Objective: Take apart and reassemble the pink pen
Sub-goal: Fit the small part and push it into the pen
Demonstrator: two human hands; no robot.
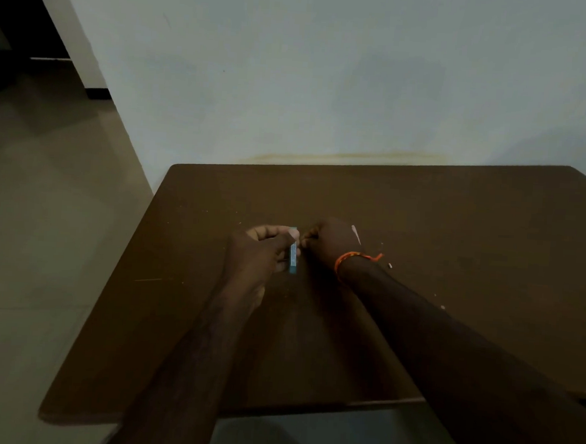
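Observation:
My left hand (pixel 260 250) is closed around a short blue-green pen barrel (pixel 293 256), which stands nearly upright between thumb and fingers above the brown table (pixel 455 231). Close beside it, my right hand (pixel 330 241) is curled with its fingertips pinched at the barrel's top end; what they pinch is too small and dark to make out. A pale, thin pointed piece (pixel 356 234) shows just past the back of my right hand. An orange thread band (pixel 354 258) circles my right wrist.
Small pale bits lie on the table right of my right wrist, one (pixel 390 265) near the band and another (pixel 443 307) further front. A white wall rises behind the table. Tiled floor stretches to the left.

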